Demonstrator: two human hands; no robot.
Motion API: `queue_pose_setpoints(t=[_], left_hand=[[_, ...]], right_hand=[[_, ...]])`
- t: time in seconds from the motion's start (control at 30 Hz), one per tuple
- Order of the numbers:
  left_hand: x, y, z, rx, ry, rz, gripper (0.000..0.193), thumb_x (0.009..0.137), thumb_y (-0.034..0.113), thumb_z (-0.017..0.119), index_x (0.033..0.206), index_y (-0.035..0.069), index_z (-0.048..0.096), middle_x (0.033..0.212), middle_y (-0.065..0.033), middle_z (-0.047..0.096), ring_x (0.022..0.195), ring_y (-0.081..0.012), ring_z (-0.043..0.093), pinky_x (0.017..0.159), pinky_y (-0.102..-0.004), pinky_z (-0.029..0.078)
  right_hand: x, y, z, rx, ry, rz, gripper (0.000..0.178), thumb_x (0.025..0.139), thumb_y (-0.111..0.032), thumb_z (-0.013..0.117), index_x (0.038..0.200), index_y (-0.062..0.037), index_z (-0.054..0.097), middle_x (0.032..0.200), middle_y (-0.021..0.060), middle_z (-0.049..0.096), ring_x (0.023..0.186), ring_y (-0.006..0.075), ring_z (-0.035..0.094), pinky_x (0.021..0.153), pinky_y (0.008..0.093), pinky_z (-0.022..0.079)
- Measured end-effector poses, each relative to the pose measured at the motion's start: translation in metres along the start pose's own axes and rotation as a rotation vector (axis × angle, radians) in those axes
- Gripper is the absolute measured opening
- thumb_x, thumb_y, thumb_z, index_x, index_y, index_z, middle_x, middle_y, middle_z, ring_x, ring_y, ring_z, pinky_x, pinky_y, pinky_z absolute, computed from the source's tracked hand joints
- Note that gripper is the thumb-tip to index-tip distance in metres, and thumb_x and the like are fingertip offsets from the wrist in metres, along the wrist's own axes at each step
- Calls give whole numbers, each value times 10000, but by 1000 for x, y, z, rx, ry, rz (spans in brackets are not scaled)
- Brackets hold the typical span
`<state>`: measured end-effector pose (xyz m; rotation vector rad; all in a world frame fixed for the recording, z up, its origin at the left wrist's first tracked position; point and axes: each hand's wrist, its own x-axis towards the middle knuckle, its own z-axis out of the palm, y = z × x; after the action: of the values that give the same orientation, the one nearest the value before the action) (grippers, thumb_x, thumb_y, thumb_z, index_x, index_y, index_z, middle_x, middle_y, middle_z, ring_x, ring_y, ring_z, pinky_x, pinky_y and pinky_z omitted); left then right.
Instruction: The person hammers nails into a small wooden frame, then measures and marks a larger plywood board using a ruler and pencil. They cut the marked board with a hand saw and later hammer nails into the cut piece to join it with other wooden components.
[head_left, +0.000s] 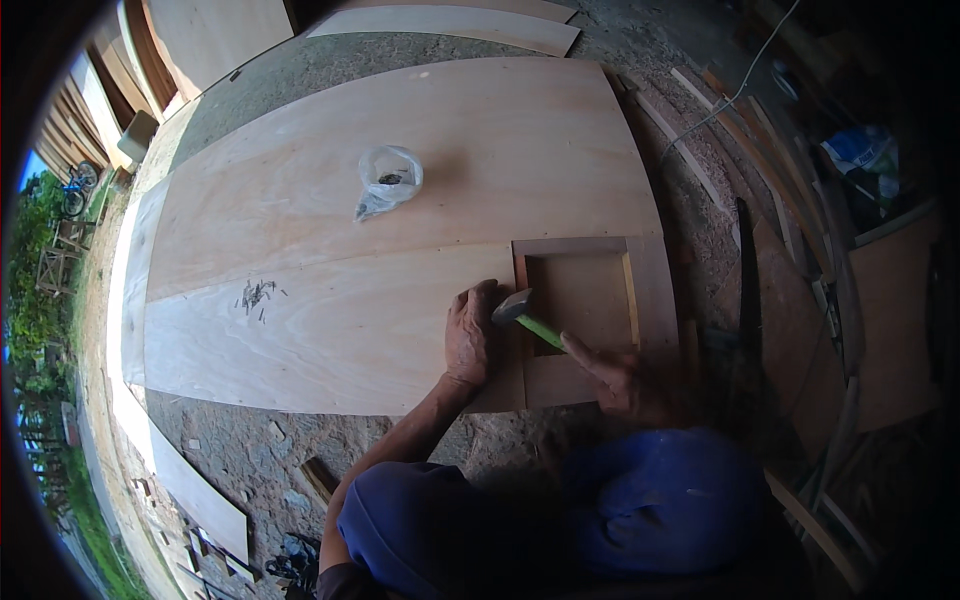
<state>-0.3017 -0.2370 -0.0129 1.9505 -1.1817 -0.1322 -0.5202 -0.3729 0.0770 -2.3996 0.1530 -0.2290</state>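
A large pale plywood panel (330,240) lies flat in front of me, with a framed rectangular opening (585,285) at its near right corner. Close to the left edge of that opening, my left hand (468,335) rests on the plywood with its fingers closed; whatever they pinch, if anything, is hidden. My right hand (615,382) grips a hammer (540,330) by its green handle, the index finger stretched along it. The hammer's metal head is beside my left fingertips, over the frame's edge. A small pile of loose nails (258,296) lies on the panel to the left.
An open clear plastic bag (390,180) with dark bits inside stands on the panel's far half. Wooden strips (690,140) and shavings lie on the ground at right. Boards (220,40) lean at the far left, and a plywood strip (450,28) lies beyond the panel.
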Motion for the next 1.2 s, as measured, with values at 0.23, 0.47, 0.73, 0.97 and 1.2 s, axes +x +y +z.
queue_pose_setpoints(t=[0.23,0.47,0.73,0.97,1.2], left_hand=[[-1,-8,1,-120,79,-69,468,870,104,592,1326,43,505,1249,-157,622,1140,-368,570,1010,-449,451],[-3,-9,1,-49,96,-39,461,866,85,585,1318,46,505,1226,-150,625,1156,-368,569,1006,-450,454],[-11,-17,-19,501,-172,155,597,933,237,577,1495,106,425,1548,-126,440,1444,-306,388,1201,-448,271],[-45,-58,-97,642,-170,-281,646,1023,412,481,1565,93,337,1631,-136,314,1523,-322,245,1237,-515,142],[-56,-113,-159,669,33,-517,658,1024,441,450,1567,88,331,1626,-161,314,1518,-348,246,1229,-531,154]], right_hand=[[7,7,-2,-71,311,-127,699,884,59,642,1526,-105,419,725,136,575,575,283,611,544,420,537],[1,11,6,-196,68,33,735,876,38,584,1555,-161,386,732,178,609,605,333,651,551,461,536],[14,9,15,174,220,385,638,992,-50,533,1585,-137,316,665,145,587,541,244,590,577,325,495],[34,52,-11,302,289,531,641,1004,-71,551,1589,-109,292,802,112,586,659,115,522,615,298,479],[141,122,-52,137,74,602,602,1002,-190,549,1567,-155,342,1234,238,664,579,192,622,464,349,512]])
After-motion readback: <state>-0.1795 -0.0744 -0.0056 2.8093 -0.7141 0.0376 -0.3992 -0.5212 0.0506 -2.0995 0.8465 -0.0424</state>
